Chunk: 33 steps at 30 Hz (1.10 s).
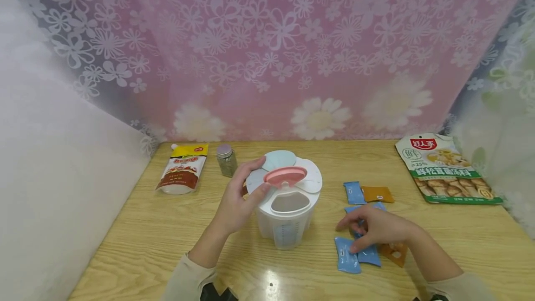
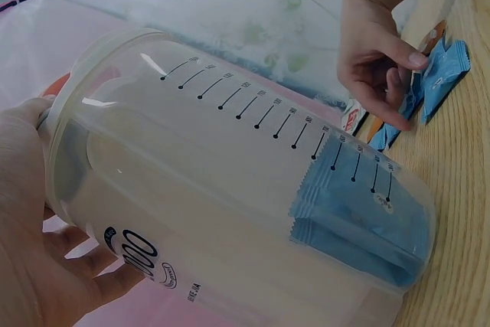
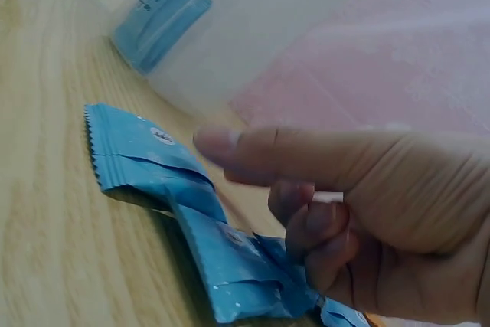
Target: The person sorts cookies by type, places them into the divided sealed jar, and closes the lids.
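Observation:
A translucent storage container point(image 1: 264, 222) with a white lid stands mid-table, its pink flap point(image 1: 285, 176) raised over an opening. My left hand point(image 1: 236, 203) grips its upper left side, thumb on the lid by the flap. Through the wall, the left wrist view shows a blue packet point(image 2: 364, 223) at the bottom. My right hand point(image 1: 382, 226) hovers over loose blue packets point(image 1: 348, 257), thumb and forefinger apart, other fingers curled, nothing held. In the right wrist view its thumb is near a blue packet point(image 3: 153, 151); whether they touch I cannot tell.
Orange packets point(image 1: 377, 194) lie among the blue ones. A brown-and-white pouch point(image 1: 181, 173) and a small jar point(image 1: 226, 161) with a purple cap stand at the back left. A green-and-white mushroom seasoning bag point(image 1: 447, 171) lies at the back right.

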Each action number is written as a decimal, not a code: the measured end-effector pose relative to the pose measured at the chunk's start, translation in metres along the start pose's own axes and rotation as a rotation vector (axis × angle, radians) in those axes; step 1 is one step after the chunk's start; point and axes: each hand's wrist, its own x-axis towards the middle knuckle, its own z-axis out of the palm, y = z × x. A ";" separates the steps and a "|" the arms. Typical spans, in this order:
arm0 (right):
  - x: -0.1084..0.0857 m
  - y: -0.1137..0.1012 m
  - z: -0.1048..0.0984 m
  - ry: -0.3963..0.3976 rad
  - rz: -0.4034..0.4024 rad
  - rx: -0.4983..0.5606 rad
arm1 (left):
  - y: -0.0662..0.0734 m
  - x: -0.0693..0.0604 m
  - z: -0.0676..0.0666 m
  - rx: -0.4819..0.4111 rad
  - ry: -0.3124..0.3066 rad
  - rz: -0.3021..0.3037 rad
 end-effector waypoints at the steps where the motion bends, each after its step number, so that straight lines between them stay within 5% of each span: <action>1: 0.001 -0.001 0.001 0.007 0.015 -0.023 | 0.000 0.000 0.000 0.000 -0.001 0.001; 9: 0.005 -0.007 0.005 0.041 0.108 -0.074 | -0.002 0.000 0.000 -0.004 0.007 0.009; 20: 0.009 -0.013 0.011 0.048 0.082 -0.088 | -0.001 -0.002 -0.002 -0.014 0.002 -0.005; 28: 0.009 -0.014 0.015 -0.052 0.063 -0.027 | -0.001 -0.001 -0.001 -0.014 0.004 0.004; 33: 0.009 -0.012 0.018 -0.023 0.100 -0.094 | -0.003 0.000 -0.001 -0.016 -0.007 0.006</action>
